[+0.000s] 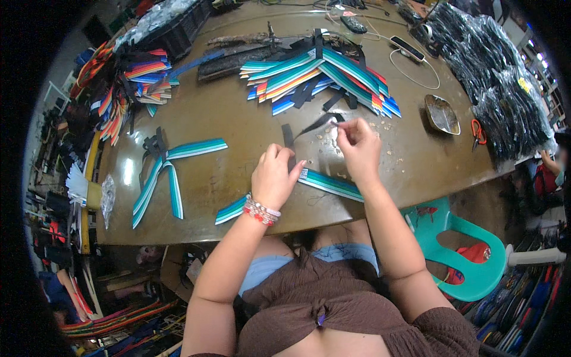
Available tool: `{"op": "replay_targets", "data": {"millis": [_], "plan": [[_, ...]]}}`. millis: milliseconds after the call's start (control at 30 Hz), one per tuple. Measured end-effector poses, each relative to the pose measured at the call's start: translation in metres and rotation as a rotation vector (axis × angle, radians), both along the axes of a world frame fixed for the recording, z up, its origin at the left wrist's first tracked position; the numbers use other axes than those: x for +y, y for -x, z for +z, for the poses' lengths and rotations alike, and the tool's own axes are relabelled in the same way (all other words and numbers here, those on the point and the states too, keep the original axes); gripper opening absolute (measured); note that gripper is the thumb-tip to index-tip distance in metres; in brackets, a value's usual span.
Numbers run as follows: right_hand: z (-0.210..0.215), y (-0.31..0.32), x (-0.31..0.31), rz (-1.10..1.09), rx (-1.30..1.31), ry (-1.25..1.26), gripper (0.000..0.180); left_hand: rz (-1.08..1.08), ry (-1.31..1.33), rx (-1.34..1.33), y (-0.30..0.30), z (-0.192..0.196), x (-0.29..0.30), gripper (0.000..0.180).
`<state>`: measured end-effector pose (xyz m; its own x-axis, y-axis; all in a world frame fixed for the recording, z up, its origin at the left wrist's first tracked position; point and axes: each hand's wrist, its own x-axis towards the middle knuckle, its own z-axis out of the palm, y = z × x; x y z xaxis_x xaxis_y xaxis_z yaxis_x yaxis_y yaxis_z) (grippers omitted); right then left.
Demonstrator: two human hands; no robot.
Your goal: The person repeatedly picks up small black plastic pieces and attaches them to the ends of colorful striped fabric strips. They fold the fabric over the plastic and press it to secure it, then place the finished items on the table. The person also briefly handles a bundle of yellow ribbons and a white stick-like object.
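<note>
Over the near middle of the table, my left hand (273, 174) is closed on a striped strap (330, 185) in teal, green and white, which sticks out on both sides of it. A black webbing strip (288, 135) stands up beyond those fingers. My right hand (360, 146) is raised to the right of it, thumb and forefinger pinched. Another dark strip (315, 124) runs to that pinch; exactly how its end sits between the fingertips is too small to tell. To the left lies a teal striped strap piece (169, 160) with black webbing at its top.
A fanned stack of striped straps (318, 74) lies at the far middle, another bundle (143, 83) at far left. On the right are a metal dish (442, 115), orange-handled scissors (477, 134), a phone (407, 49) on a cable, and plastic-wrapped packs (499, 77). A green plastic chair (476, 279) stands below.
</note>
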<state>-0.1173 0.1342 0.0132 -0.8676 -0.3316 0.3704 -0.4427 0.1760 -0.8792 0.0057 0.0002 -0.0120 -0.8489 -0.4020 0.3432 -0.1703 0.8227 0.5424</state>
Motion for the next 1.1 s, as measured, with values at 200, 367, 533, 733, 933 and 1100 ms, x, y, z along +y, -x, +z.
{"op": "replay_targets", "data": {"millis": [200, 367, 533, 733, 933, 1100], "plan": [[-0.036, -0.034, -0.009, 0.129, -0.371, 0.025, 0.007, 0.088, 0.151, 0.115, 0.005, -0.011, 0.005, 0.012], [-0.041, -0.034, -0.009, 0.210, -0.104, -0.147, 0.007, 0.107, -0.087, 0.146, 0.006, -0.019, -0.009, 0.011], [-0.040, -0.036, -0.010, 0.167, -0.230, -0.069, 0.007, 0.061, -0.194, 0.156, 0.003, -0.017, -0.007, 0.013], [-0.039, -0.034, -0.008, 0.091, -0.380, 0.113, 0.006, 0.079, 0.183, 0.104, 0.008, -0.011, 0.005, 0.010], [-0.037, -0.039, -0.008, 0.179, -0.197, -0.082, 0.008, 0.111, -0.328, 0.133, 0.005, -0.014, -0.009, 0.012], [-0.036, -0.040, -0.009, 0.248, -0.163, -0.107, 0.010, 0.010, -0.254, 0.154, 0.002, -0.028, -0.015, 0.013]]}}
